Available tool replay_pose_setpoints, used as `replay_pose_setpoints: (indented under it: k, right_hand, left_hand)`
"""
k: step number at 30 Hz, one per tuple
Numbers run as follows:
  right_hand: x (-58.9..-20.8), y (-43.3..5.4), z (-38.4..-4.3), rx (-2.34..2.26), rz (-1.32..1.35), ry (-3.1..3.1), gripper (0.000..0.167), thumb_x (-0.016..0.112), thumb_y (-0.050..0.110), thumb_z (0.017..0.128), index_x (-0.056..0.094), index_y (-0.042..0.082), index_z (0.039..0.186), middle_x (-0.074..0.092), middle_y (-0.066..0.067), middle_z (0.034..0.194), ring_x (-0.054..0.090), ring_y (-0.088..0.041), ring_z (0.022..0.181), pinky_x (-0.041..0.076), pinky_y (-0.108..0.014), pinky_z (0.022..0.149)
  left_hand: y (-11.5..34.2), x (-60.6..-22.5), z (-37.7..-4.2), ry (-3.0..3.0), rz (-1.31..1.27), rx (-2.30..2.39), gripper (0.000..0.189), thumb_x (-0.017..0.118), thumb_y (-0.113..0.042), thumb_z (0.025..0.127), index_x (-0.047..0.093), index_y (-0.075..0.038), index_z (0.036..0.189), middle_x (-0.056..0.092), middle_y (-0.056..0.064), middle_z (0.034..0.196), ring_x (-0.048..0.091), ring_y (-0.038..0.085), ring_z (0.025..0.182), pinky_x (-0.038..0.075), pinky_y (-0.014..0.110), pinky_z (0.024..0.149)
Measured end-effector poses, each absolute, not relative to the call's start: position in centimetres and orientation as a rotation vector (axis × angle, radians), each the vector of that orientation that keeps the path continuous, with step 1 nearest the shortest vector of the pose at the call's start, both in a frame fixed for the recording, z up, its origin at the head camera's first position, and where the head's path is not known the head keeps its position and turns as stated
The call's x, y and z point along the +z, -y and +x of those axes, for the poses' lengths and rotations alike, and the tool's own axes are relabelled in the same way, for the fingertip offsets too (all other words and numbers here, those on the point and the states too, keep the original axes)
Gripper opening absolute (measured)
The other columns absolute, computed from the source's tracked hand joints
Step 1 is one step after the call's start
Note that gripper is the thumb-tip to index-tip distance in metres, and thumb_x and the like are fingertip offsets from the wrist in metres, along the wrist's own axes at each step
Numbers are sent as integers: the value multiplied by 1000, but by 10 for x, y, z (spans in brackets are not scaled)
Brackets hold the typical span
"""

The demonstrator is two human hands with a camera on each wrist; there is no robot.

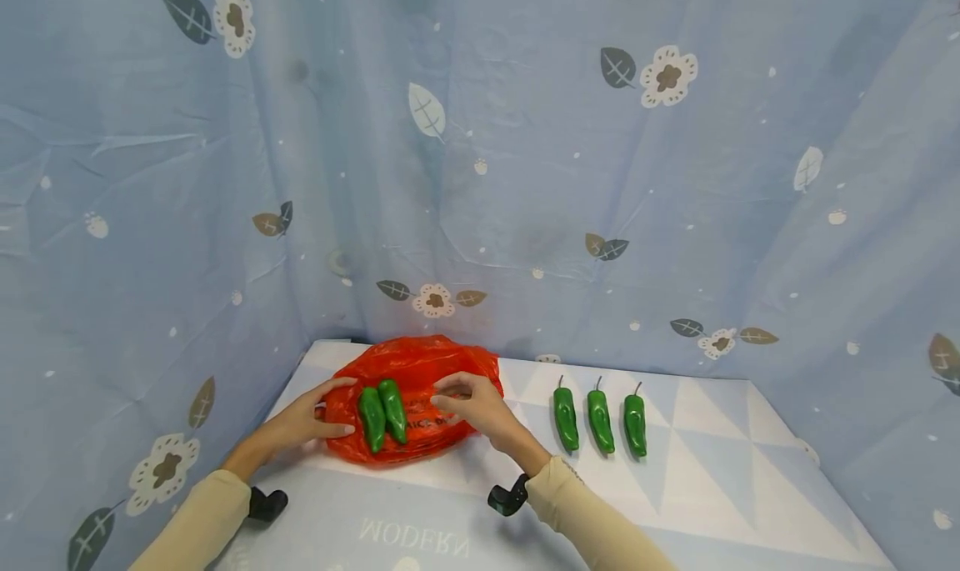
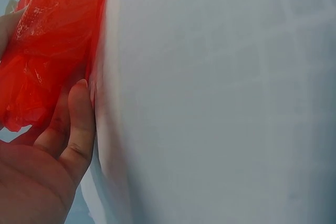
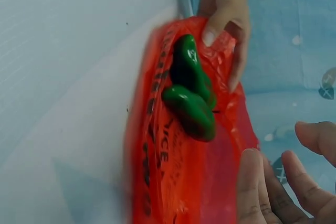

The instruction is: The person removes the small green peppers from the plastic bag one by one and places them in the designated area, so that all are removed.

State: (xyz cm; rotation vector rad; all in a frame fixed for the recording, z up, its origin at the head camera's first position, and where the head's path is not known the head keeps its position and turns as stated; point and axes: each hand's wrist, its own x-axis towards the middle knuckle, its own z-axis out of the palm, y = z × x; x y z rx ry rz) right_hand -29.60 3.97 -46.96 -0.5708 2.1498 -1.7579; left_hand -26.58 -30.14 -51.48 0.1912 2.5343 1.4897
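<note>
A crumpled red plastic bag (image 1: pixel 442 358) with dark print lies on the table, and two green peppers (image 1: pixel 393 411) rest side by side on its left part. My left hand (image 1: pixel 300 421) grips the bag's left edge; in the left wrist view its fingers (image 2: pixel 81 124) curl at the red plastic. In the right wrist view, the thumb of that hand presses on the bag close to the peppers. Over the bag's right side is my right hand (image 1: pixel 480 404), fingers loosely bent and apart, with nothing between them.
To the right, three green peppers (image 1: pixel 600 421) with stems lie in a row on the patterned white and grey tabletop (image 1: pixel 705 446). A blue curtain (image 1: pixel 525 179) with leaves and flowers hangs behind and along both sides. Each wrist wears a black camera mount (image 1: pixel 510 496).
</note>
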Motion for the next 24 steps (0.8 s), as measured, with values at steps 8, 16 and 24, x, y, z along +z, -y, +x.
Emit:
replay_pose_setpoints:
  k: [8, 16, 24]
  right_hand:
    - [-481, -18, -300, -1733, -572, -2129, 34, 77, 24, 94, 69, 4, 121, 72, -3, 107, 69, -48, 98, 59, -53, 87]
    - [-489, 4, -304, -1651, -550, -2191, 37, 78, 28, 94, 69, 6, 123, 69, -1, 106, 72, -36, 92, 62, -42, 82]
    - [-500, 21, -312, -1637, -485, -2249, 33, 80, 27, 92, 71, 9, 119, 68, -1, 106, 72, -28, 89, 62, -39, 79]
  left_hand:
    - [300, -516, -265, -2531, 163, 1496, 87, 86, -26, 85, 39, -17, 157, 30, 29, 160, 43, 50, 137, 45, 58, 107]
    - [301, -514, -265, -2540, 189, 1490, 85, 85, -26, 86, 40, -16, 156, 31, 28, 160, 40, 50, 138, 40, 62, 110]
    - [301, -514, -266, -2547, 214, 1479, 84, 85, -26, 87, 39, -16, 156, 31, 28, 160, 38, 51, 140, 36, 67, 111]
